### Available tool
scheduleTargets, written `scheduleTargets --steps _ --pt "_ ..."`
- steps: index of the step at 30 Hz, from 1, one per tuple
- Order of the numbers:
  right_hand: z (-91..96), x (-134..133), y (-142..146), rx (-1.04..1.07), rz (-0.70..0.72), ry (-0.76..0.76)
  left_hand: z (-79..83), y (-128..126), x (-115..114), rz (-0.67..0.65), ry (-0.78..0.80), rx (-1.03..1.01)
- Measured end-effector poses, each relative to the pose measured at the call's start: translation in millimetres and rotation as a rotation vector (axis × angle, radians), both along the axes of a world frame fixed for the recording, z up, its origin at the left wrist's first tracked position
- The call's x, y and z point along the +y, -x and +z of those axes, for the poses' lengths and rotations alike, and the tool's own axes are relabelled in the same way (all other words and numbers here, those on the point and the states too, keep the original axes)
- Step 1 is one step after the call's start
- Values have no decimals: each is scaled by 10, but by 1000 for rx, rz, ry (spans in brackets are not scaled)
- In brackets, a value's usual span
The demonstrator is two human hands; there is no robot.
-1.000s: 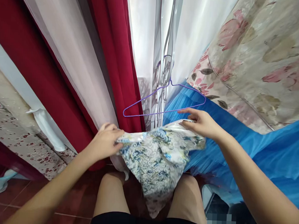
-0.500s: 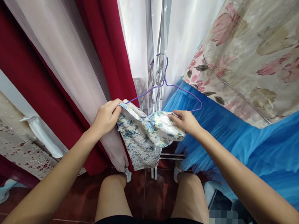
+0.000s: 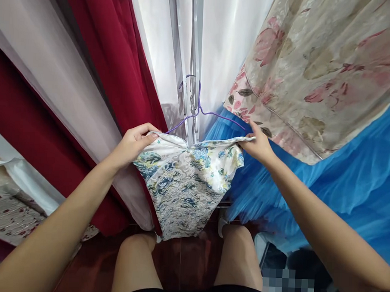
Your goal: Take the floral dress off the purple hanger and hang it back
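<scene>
Red cloth (image 3: 121, 61) hangs beyond the left fingers, and a blue skirt (image 3: 296, 197) spreads below the right ones, its upper part hidden by a flowered dress (image 3: 330, 83). Left hand (image 3: 135, 143) and right hand (image 3: 258, 144) each pinch one end of a patterned top's (image 3: 186, 188) upper edge; it hangs between and below the fingers. Above them show a purple hanger's (image 3: 222, 115) hook and sloping arms, its lower bar out of sight behind the cloth. Whether the raised right finger touches the hanger, I cannot tell. Pixel blocks partly cover something dark (image 3: 272, 255) below the right fingers.
</scene>
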State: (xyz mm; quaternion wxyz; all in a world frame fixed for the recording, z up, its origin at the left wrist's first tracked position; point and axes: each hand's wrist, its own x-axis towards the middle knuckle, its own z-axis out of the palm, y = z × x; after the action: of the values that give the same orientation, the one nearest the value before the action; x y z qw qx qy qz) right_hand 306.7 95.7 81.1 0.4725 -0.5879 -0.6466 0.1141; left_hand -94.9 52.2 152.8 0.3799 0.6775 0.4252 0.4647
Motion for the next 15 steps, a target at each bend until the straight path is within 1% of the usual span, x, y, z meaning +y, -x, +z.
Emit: scheduleTargets --steps 1,3,5,7,9,12,13,14,15 --pt "33 65 -42 -57 4 22 12 11 3 -3 29 -17" --pt "109 133 -102 -178 56 50 19 53 31 1 73 -59" --pt "188 116 -162 -289 124 85 1 113 80 30 88 -119" --pt "256 39 -246 -315 192 173 -38 168 135 70 48 -173" --pt "301 -68 -349 -212 259 255 -95 197 179 125 -77 -182" --pt "307 -241 -481 77 385 365 -191 196 217 261 -316 -182" --pt "290 -295 -507 157 393 395 -223 191 222 306 -357 -187" --pt "262 -342 -521 208 367 404 -254 187 223 338 -368 -191" --pt "225 -380 -523 221 298 367 -285 182 220 353 -354 -188"
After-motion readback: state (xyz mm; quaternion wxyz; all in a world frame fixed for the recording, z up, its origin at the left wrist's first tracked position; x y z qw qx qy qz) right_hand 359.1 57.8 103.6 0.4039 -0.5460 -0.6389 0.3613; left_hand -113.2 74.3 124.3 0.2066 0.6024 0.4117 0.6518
